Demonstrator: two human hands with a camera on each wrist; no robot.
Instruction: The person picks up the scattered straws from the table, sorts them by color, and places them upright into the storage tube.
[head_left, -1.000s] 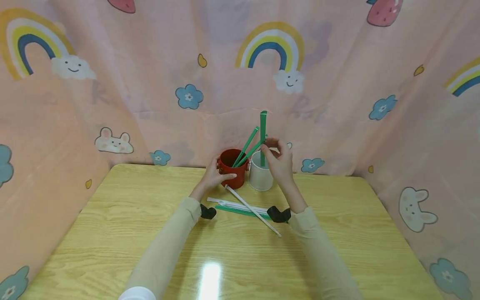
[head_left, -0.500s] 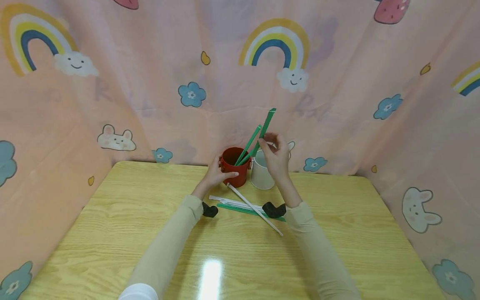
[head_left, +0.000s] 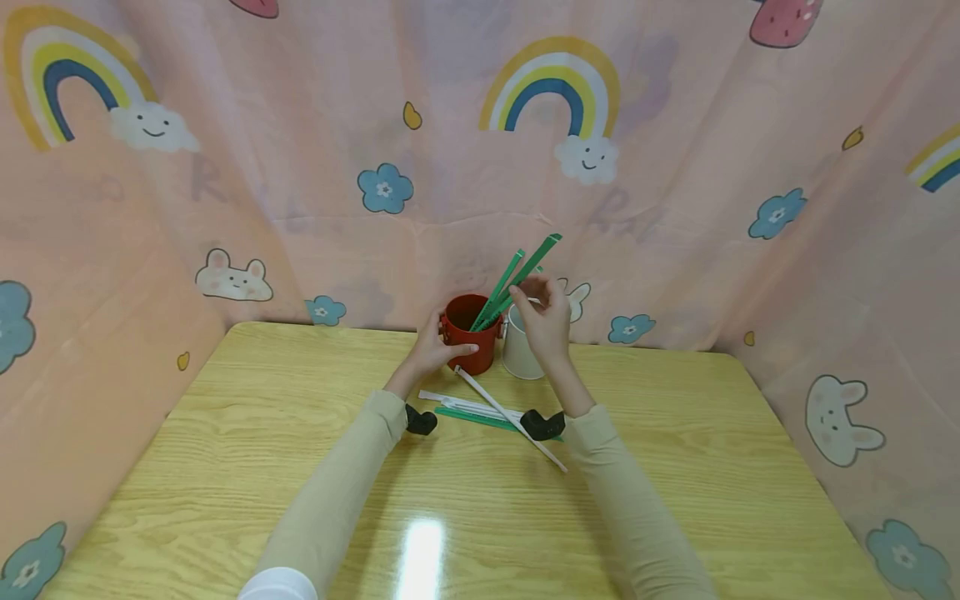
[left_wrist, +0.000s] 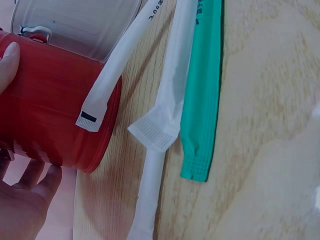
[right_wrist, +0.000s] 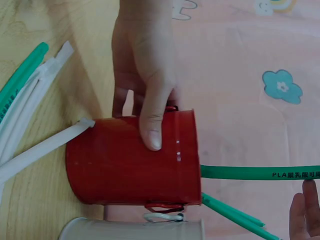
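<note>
My left hand (head_left: 429, 350) holds the red bucket (head_left: 476, 357) by its left side, thumb across the front and fingers round behind. Between the thumb and fingers of my right hand (head_left: 550, 327) is a green wrapped straw (head_left: 537, 256), slanting down to the left into the red bucket's mouth. Other green straws (right_wrist: 232, 214) lean in that bucket; they partly overlap in the head view. Printed lettering shows on a green wrapper in the right wrist view. Directly right of the red bucket stands the white bucket (head_left: 519, 354), partly hidden by my right hand.
In front of the buckets lie several white wrapped straws (left_wrist: 165, 95) and green wrapped straws (left_wrist: 202, 100) on the wooden table (head_left: 300, 467). One white straw (head_left: 480, 392) crosses over the others, its end near the red bucket. A patterned curtain (head_left: 450, 233) hangs close behind.
My right hand has brought the green straw from above the white bucket leftward, tilted it, and lowered its bottom end into the red bucket. The left hand keeps its hold.
</note>
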